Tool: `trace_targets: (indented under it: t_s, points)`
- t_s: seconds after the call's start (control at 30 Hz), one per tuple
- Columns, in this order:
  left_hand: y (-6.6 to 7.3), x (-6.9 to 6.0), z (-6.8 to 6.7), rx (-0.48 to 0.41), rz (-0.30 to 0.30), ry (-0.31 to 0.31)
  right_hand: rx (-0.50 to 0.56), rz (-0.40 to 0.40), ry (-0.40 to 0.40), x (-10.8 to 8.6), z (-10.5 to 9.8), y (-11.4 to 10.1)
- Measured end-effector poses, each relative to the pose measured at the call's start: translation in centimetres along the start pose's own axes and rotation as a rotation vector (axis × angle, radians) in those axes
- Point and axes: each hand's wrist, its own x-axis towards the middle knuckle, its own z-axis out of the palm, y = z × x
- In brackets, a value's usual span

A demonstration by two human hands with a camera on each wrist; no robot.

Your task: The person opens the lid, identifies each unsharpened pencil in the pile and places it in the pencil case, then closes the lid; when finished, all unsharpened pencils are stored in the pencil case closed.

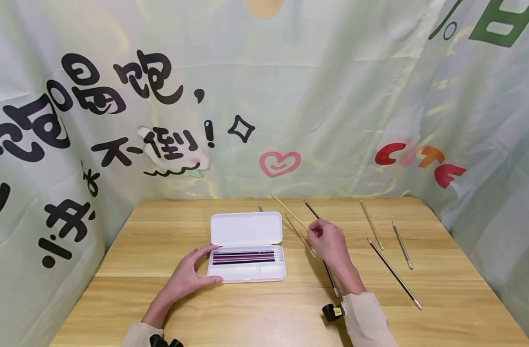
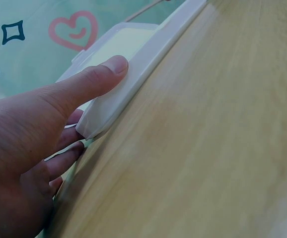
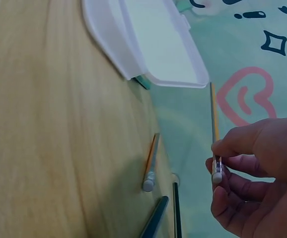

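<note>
A white pencil case [image 1: 236,273] lies on the table with its lid [image 1: 246,229] folded back. Several dark and magenta pencils [image 1: 243,258] lie side by side in its upper compartment. My left hand [image 1: 184,277] grips the case by its left end; in the left wrist view the thumb [image 2: 101,77] presses on its front edge. Between thumb and fingers, my right hand [image 1: 331,243] pinches a yellow pencil [image 3: 214,116] near its eraser end, raised above the table to the right of the case. Its tip points to the back left.
Below the right hand lie a yellow pencil [image 1: 299,235] and a black pencil [image 1: 312,209], partly hidden by it. Farther right are another yellow pencil [image 1: 371,224], a grey pencil [image 1: 402,245] and a black one. A grey tip [image 1: 260,207] shows behind the lid. A printed curtain [image 1: 334,106] hangs behind the table.
</note>
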Motion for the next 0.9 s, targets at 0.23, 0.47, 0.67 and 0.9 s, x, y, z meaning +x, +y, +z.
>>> trace_targets:
  t_s: [0.23,0.47,0.67,0.9]
  points:
    - [-0.2,0.0,0.0,-0.005,0.008,-0.001,0.052,-0.054,0.016,0.0,-0.1,-0.5]
    - [-0.1,0.0,0.1,0.003,0.011,-0.003,0.112,-0.141,-0.033,0.0,0.6,-1.0]
    - [0.1,0.0,-0.1,-0.005,0.018,0.001,0.101,-0.215,-0.079,-0.2,1.6,-1.4]
    - [0.1,-0.1,-0.1,-0.003,0.013,0.001,0.089,-0.286,-0.183,-1.0,3.4,-2.5]
